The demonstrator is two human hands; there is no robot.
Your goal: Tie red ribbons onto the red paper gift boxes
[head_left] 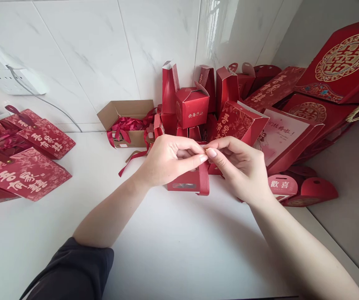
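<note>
My left hand (169, 160) and my right hand (242, 166) meet fingertip to fingertip above the white table (179, 250). Both are closed in a pinch around something tiny between them, of which only a small golden or brownish speck shows. Below the hands lies a red box (184, 185) with a small clear window and a red strap at its right side. Part of that box is hidden by my hands and fingers.
Behind stand several red boxes (192, 109) and an open cardboard box (132, 109) of dark red ribbon. Red gift bags (32, 173) lie at the left. Larger red bags (342, 62) are piled at the right. A cable (51, 107) hangs from a wall socket.
</note>
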